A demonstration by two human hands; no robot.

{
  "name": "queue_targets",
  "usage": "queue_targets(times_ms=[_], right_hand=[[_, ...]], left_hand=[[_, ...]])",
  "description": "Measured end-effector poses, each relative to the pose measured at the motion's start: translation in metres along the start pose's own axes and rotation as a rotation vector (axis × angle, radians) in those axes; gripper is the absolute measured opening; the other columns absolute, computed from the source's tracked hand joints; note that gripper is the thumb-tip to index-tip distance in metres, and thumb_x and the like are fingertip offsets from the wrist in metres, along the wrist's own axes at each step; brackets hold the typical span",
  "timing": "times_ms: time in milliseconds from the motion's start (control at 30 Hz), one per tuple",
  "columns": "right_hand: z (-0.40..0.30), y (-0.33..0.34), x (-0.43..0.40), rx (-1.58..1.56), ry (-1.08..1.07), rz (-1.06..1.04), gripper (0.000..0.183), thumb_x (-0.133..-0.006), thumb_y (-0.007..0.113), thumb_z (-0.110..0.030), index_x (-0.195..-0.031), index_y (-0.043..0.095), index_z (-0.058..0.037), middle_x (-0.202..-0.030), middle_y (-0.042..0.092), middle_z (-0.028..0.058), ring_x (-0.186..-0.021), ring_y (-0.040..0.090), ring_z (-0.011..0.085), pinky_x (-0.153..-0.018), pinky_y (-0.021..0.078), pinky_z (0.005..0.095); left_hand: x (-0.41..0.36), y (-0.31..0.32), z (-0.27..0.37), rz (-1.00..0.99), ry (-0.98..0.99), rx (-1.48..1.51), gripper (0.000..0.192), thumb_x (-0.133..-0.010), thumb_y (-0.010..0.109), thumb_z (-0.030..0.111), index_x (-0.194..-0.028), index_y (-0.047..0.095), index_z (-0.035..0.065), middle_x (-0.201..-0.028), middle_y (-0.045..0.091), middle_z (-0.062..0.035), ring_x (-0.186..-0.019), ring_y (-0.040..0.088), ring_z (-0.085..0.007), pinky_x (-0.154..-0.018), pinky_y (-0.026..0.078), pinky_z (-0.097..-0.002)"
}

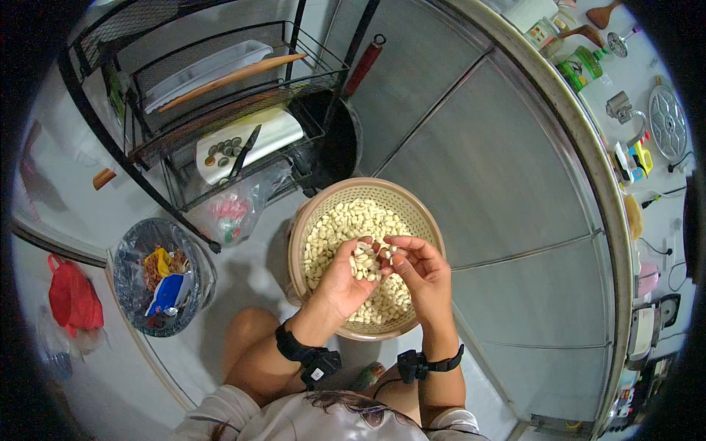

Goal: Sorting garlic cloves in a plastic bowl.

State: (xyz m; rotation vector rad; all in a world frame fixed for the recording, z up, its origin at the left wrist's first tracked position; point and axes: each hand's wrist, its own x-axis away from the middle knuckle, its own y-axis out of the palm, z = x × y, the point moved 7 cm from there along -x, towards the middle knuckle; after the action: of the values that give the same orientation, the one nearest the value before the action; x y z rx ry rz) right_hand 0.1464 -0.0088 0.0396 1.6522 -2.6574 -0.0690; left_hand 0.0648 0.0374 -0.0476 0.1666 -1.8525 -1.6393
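Note:
A round beige plastic basket (433, 229) with perforated walls stands in front of me, holding a thick layer of pale cream beans or nuts (345, 220); their exact kind is unclear. Above it my left hand (345, 286) is cupped, palm up, around a small heap of the same pale pieces (364, 262). The fingers of my right hand (427, 273) are bent close beside that heap, pinching one or two pieces between thumb and fingertips. Both hands nearly meet over the middle of the basket. Each wrist wears a black strap with a small device.
Left of the basket stands a lined waste bin (204, 286) with scraps. Behind it, a black wire rack (176, 212) holds trays and a knife (245, 151); a dark pot (342, 149) stands alongside. Grey cabinet doors (524, 182) rise on the right below a cluttered counter.

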Motion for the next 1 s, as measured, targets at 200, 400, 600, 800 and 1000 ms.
queue_targets(times_ms=[200, 400, 600, 800, 1000], right_hand=[[0.015, -0.008, 0.0, -0.148, 0.024, 0.042, 0.018, -0.089, 0.058, 0.003, -0.106, 0.056, 0.0024, -0.102, 0.064, 0.0134, -0.088, 0.064, 0.0179, -0.076, 0.0547, 0.0292], [0.012, -0.005, -0.002, -0.166, 0.053, 0.067, 0.021, -0.089, 0.058, 0.004, -0.11, 0.057, 0.0035, -0.1, 0.064, 0.0119, -0.092, 0.064, 0.0163, -0.081, 0.0542, 0.0289], [0.006, -0.009, -0.003, 0.014, -0.074, 0.045, 0.026, -0.087, 0.061, 0.004, -0.112, 0.057, 0.0031, -0.1, 0.064, 0.0091, -0.092, 0.062, 0.0142, -0.083, 0.0503, 0.0255], [0.005, -0.009, -0.004, 0.234, -0.131, 0.043, 0.027, -0.084, 0.064, 0.006, -0.11, 0.059, 0.0036, -0.098, 0.065, 0.0082, -0.091, 0.062, 0.0131, -0.082, 0.0502, 0.0252], [0.014, -0.021, -0.001, 0.44, -0.125, 0.052, 0.016, -0.085, 0.063, 0.003, -0.101, 0.063, 0.0041, -0.092, 0.068, 0.0075, -0.082, 0.064, 0.0114, -0.074, 0.0516, 0.024]], left_hand=[[0.002, -0.002, -0.006, 0.065, -0.048, 0.05, 0.017, -0.094, 0.045, 0.019, -0.097, 0.053, 0.0044, -0.089, 0.06, -0.0094, -0.082, 0.059, -0.0217, -0.077, 0.051, -0.0358], [0.003, -0.007, -0.007, 0.074, -0.077, 0.071, 0.019, -0.094, 0.045, 0.019, -0.096, 0.054, 0.003, -0.089, 0.061, -0.0107, -0.083, 0.062, -0.0233, -0.08, 0.054, -0.0369], [0.001, -0.012, -0.005, 0.043, -0.059, 0.019, 0.018, -0.093, 0.052, 0.022, -0.096, 0.058, 0.0052, -0.093, 0.06, -0.0077, -0.084, 0.057, -0.0186, -0.075, 0.05, -0.0316], [0.001, -0.014, -0.008, 0.019, -0.095, -0.098, 0.018, -0.093, 0.053, 0.022, -0.095, 0.059, 0.006, -0.089, 0.058, -0.0054, -0.08, 0.055, -0.016, -0.07, 0.048, -0.0298], [0.004, -0.008, -0.014, -0.011, -0.055, -0.254, 0.018, -0.094, 0.054, 0.021, -0.098, 0.059, 0.0048, -0.089, 0.056, -0.003, -0.077, 0.052, -0.0126, -0.066, 0.046, -0.0273]])
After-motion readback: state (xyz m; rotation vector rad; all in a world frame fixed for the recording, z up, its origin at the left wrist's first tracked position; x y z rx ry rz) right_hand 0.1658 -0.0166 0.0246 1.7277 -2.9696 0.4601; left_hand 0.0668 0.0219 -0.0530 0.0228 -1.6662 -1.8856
